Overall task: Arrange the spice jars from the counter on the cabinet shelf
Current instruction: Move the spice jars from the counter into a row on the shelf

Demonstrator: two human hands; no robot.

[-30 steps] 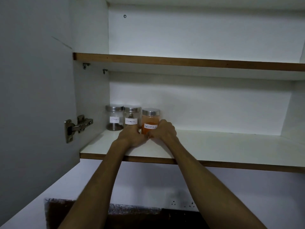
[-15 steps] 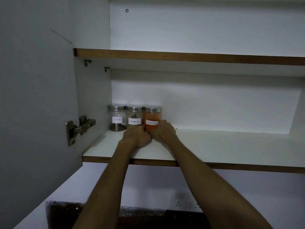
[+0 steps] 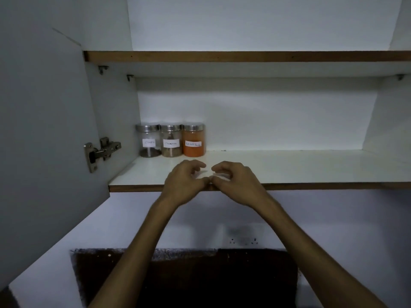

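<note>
Three glass spice jars with metal lids stand in a row at the back left of the lower cabinet shelf [image 3: 289,170]: a cloves jar [image 3: 149,141], a jar of brown spice [image 3: 171,141] and a jar of orange powder [image 3: 194,141]. The jars touch one another, labels facing me. My left hand [image 3: 184,183] and my right hand [image 3: 233,183] hover at the shelf's front edge, thumbs nearly touching. Both hold nothing, with fingers curled and apart. They are clear of the jars.
The open cabinet door [image 3: 44,130] with its metal hinge [image 3: 101,152] stands at the left. An upper shelf [image 3: 244,56] runs above. A wall socket [image 3: 243,241] and a dark backsplash [image 3: 189,274] lie below the cabinet.
Both hands let go of the orange powder jar and drew back toward the shelf's front edge. The jar now stands against the brown spice jar.
</note>
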